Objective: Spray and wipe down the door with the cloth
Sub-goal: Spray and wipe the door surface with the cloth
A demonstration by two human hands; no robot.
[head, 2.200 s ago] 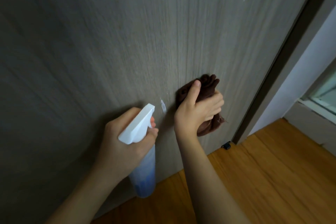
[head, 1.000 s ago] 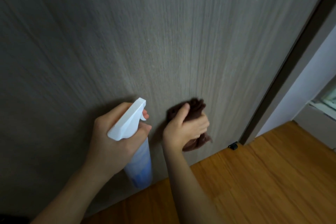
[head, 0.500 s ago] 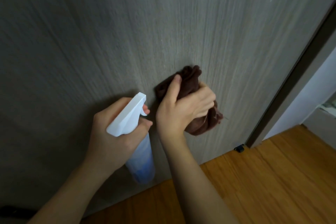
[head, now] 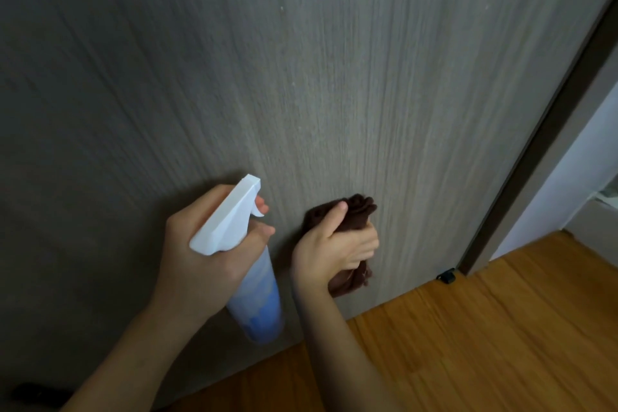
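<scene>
1. Spray bottle is gripped by the left hand, finger on the trigger, nozzle aimed at the lower door.
2. Brown cloth, bunched, is clutched by the right hand and pressed on the door near its bottom edge, just right of the bottle.
3. Advice: cloth should be kept flat and firm, strokes overlapped down to the bottom edge by the wood floor.
4. Versus half a second ago: cloth is lower on the door; bottle is hardly moved.
</scene>
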